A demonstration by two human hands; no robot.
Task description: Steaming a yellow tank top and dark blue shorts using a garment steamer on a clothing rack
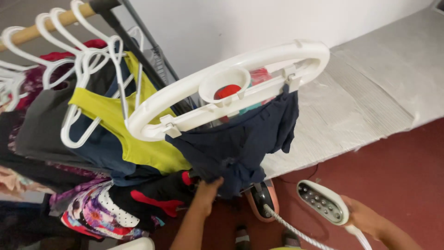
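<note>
Pinching the navy garment's [240, 139] hem below the white clip hanger [231, 88], my left fingers [210, 185] pull it taut while my right hand [363, 217], fingers curled, grips the steamer head [322, 203], not yet touching cloth.

place: home laundry corner | signs: clothes rail [46, 23] carrying white hangers [83, 60] and garments [115, 129] | steamer [261, 196] standing on red floor [393, 166] | padded board [370, 88] lying along white wall [222, 28]
</note>
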